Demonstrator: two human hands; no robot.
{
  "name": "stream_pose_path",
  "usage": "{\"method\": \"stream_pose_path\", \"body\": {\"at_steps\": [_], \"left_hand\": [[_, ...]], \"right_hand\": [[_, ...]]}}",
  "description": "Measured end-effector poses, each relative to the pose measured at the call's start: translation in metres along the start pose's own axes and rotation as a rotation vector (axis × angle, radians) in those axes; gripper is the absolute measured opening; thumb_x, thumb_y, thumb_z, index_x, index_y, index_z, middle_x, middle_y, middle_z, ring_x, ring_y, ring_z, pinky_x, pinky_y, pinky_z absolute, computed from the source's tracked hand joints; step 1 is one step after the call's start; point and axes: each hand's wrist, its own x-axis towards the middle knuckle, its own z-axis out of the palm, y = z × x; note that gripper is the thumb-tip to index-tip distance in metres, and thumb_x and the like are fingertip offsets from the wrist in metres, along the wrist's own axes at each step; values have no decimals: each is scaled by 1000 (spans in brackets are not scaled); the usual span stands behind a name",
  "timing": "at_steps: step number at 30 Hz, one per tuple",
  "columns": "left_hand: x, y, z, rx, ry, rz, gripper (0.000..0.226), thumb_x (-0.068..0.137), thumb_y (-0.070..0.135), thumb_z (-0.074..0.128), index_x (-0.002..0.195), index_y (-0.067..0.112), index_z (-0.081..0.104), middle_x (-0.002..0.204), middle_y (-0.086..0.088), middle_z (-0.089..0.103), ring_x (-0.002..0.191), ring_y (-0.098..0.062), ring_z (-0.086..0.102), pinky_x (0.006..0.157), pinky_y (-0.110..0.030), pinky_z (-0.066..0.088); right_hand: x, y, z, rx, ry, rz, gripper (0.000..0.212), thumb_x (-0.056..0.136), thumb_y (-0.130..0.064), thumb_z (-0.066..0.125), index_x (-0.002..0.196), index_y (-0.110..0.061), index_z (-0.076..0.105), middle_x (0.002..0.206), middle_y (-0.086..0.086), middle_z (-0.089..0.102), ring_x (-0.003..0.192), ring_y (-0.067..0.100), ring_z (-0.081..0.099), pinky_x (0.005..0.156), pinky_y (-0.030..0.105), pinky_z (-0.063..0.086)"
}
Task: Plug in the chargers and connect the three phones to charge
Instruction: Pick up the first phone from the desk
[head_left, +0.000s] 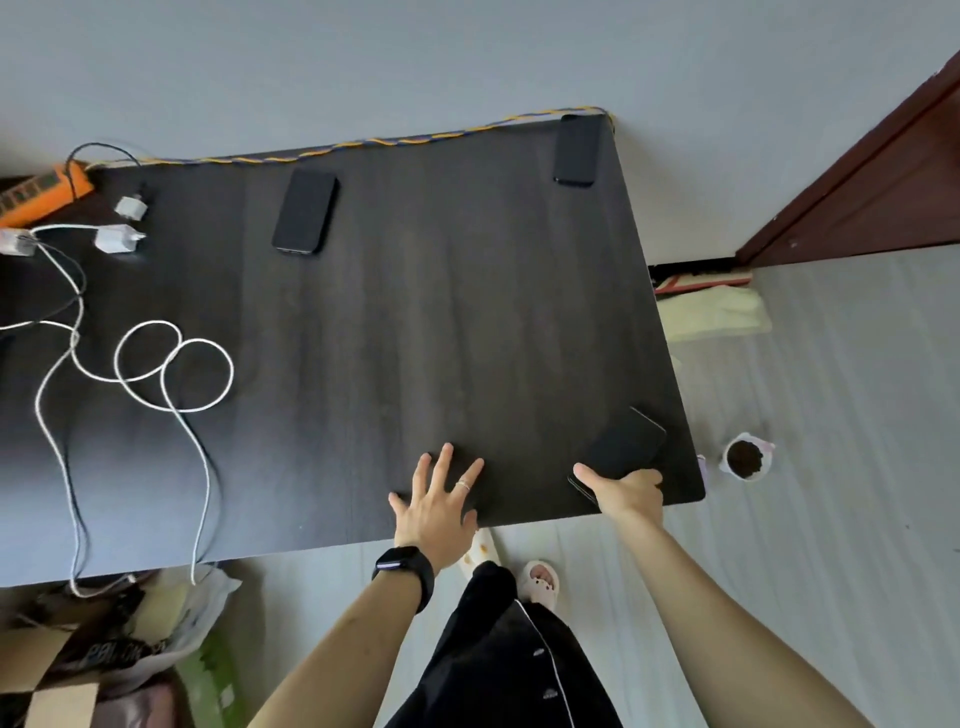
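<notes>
Three black phones lie on the dark table (415, 322). One phone (305, 210) is at the back middle, another phone (575, 150) at the back right corner. My right hand (631, 491) grips the near end of the third phone (621, 449) at the front right corner. My left hand (436, 506) lies flat on the table near the front edge, fingers spread. Two white charger plugs (120, 239) (132, 205) lie at the back left beside an orange power strip (39, 195). White cables (171, 364) loop over the left side.
A braided yellow-blue cord (415, 139) runs along the table's back edge against the wall. Boxes and bags (104, 649) sit on the floor at front left. A small white pot of soil (746, 458) stands on the floor right of the table. A brown door (872, 171) is at far right.
</notes>
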Motion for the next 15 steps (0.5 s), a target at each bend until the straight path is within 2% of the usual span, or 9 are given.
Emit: {"method": "stream_pose_path", "body": {"at_steps": [4,6,8,11,13,15], "left_hand": [[-2,3,-11,-80,-61,-42,58,98,39,43,151,43,20,164,4,1,150,-28,6,111,-61,31],[-6,6,-23,-217,-89,-97,51,96,36,43,147,35,37,160,2,23,143,-26,28,110,-51,38],[-12,11,-38,-405,-108,-131,44,95,32,45,138,25,52,143,-3,50,127,-27,50,104,-38,44],[-34,15,-57,-704,-76,-178,36,94,31,51,127,24,61,119,2,67,109,-19,62,98,-29,47],[-51,17,-68,-876,-6,-171,32,91,34,57,122,28,62,113,6,69,102,-12,64,97,-28,49],[-78,11,-76,-1057,65,-148,32,91,37,61,123,30,59,111,6,69,100,-12,67,90,-29,52]], "right_hand": [[-8,5,-8,84,-84,-109,75,86,-35,76,144,-7,39,143,16,52,125,39,55,101,45,51],[-11,12,-14,101,-131,-153,79,88,-33,74,151,-9,33,151,15,44,130,38,52,103,48,51],[-18,17,-23,107,-194,-207,79,89,-34,72,153,-11,31,154,12,42,132,37,51,103,50,51],[-53,19,-39,87,-277,-308,64,94,-28,68,147,-6,40,138,10,54,112,24,59,92,39,57],[-74,22,-46,123,-375,-378,52,95,-23,67,140,-6,46,116,-2,61,95,12,59,88,35,54],[-102,22,-43,150,-503,-450,44,94,-20,69,133,-6,53,119,-2,65,99,11,63,89,37,54]]}}
